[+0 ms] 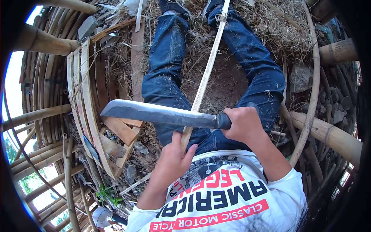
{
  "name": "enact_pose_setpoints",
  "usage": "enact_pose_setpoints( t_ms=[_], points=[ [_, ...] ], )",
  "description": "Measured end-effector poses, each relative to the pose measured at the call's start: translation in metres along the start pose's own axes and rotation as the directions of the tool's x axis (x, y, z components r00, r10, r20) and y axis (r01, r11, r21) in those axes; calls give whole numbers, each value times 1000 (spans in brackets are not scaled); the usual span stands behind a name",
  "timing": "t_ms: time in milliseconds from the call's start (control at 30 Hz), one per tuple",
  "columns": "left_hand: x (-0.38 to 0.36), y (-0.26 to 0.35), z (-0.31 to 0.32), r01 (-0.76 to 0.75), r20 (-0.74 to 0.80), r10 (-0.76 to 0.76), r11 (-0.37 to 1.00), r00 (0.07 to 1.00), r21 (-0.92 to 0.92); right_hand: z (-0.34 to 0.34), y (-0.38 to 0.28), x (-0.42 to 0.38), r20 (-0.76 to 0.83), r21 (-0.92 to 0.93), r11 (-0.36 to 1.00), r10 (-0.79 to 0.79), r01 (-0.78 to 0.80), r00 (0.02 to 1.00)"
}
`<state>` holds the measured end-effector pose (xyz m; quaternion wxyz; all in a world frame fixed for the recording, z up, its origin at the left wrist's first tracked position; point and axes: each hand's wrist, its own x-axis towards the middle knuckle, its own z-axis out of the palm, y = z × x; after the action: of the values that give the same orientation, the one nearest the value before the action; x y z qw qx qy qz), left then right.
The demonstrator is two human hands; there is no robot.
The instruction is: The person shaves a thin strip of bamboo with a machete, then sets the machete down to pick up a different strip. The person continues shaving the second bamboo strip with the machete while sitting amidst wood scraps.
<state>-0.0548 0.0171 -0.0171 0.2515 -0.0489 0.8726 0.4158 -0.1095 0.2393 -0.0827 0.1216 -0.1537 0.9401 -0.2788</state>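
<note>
My right hand (246, 123) is closed round the dark handle of a machete (166, 116), whose broad blade points left across my lap. Beneath the blade runs a long, pale bamboo strip (208, 71), stretching from my lap away between my legs. The blade crosses over the strip and overlaps it in this view. My left hand (176, 156) grips the near end of the strip, thumb on one side and fingers on the other, just below the blade. Both my legs (166, 58), in dusty jeans, lie stretched along either side of the strip.
Curly shavings (282, 31) cover the ground around my feet. Long wooden planks (91, 96) and an offcut block (121, 130) lie at the left. Thick bamboo poles (328, 131) stand close on the right, near a grey rock (300, 78). A bamboo fence (42, 85) curves along the left.
</note>
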Motion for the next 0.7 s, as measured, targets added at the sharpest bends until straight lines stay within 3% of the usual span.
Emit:
enact_pose_setpoints(
  t_ms=[167, 267, 333, 567, 667, 700],
  points=[
    [-5, -10, 2, 68, -4, -68, 997, 998, 20, 2, 15, 10, 58, -53, 998, 20, -17, 998],
    [-6, -13, 2, 28, -15, -28, 999, 1000, 22, 3, 21, 14, 69, 48, 999, 23, -26, 997],
    [-6, -16, 2, 35, 7, -35, 999, 999, 24, 2, 20, 15, 66, -38, 998, 50, -48, 997],
    [-12, -17, -2, 23, -1, -23, 1000, 1000, 20, -1, 20, 15, 36, -64, 998, 18, -16, 999],
    [-18, -21, -17, 31, 9, -31, 998, 999, 45, -11, 29, 19, 77, -116, 992, 62, -52, 995],
    [-23, -22, -25, 44, 14, -45, 998, 999, 39, -15, 42, 20, -7, -72, 983, 172, -172, 985]
  ],
)
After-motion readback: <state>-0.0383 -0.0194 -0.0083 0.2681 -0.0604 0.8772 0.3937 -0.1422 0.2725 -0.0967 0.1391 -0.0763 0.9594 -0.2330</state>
